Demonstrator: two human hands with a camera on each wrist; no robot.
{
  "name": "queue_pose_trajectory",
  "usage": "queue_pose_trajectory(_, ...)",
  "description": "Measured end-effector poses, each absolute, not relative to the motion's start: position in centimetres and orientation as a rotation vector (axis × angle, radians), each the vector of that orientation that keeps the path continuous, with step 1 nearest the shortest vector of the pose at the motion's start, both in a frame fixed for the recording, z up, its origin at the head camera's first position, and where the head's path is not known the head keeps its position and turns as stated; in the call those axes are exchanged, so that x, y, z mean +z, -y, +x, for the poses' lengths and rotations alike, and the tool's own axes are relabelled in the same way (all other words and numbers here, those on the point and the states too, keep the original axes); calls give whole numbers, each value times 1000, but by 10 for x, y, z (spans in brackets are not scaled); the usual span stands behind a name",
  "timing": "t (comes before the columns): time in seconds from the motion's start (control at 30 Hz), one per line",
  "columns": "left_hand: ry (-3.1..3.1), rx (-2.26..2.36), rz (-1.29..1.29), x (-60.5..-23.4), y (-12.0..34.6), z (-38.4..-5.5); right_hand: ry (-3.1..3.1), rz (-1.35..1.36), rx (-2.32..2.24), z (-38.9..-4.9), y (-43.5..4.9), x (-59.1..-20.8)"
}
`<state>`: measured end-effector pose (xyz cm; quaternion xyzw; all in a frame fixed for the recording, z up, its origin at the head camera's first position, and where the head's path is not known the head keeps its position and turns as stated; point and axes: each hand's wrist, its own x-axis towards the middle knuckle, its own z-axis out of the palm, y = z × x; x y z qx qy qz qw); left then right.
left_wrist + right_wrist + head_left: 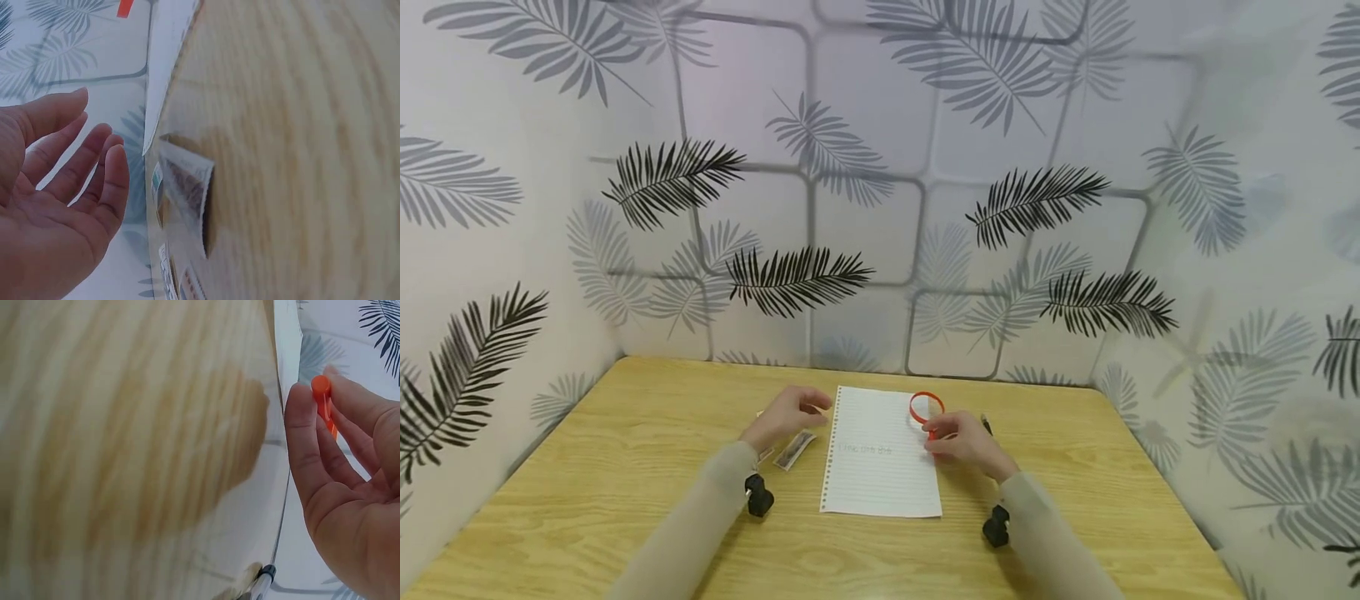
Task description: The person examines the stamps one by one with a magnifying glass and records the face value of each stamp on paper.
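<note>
In the head view, my right hand (964, 442) grips the handle of a red magnifying glass (927, 419), whose round frame overlaps the upper right of a lined sheet of paper (880, 483). The orange-red handle end (322, 386) shows between thumb and fingers in the right wrist view. A line of faint handwriting runs across the sheet. My left hand (786, 417) hovers by the sheet's punched left edge, fingers loosely bent with nothing between them. Below it lies a stamp (794, 450) with a dark picture; the left wrist view shows this stamp (186, 181) slightly curled.
More stamps (165, 269) lie on the wooden table (647, 467), partly hidden behind the left hand in the head view. A pen (987, 425) lies to the right of the paper. Leaf-patterned walls (880, 208) enclose the table at the back and sides.
</note>
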<state>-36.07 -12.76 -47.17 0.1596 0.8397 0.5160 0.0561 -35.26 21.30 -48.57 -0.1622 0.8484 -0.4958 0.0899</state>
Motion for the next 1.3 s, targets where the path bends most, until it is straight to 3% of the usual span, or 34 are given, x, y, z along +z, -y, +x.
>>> queue_pose_trajectory(0.43, -2519, 1413, 648, -473, 104, -354, -2479, -421, -1485, -350, -241, -487)
queue_pose_trajectory(1.3, -2536, 1277, 620, -475, 81, -357, -2492, -303, -1409, -352, -260, -487)
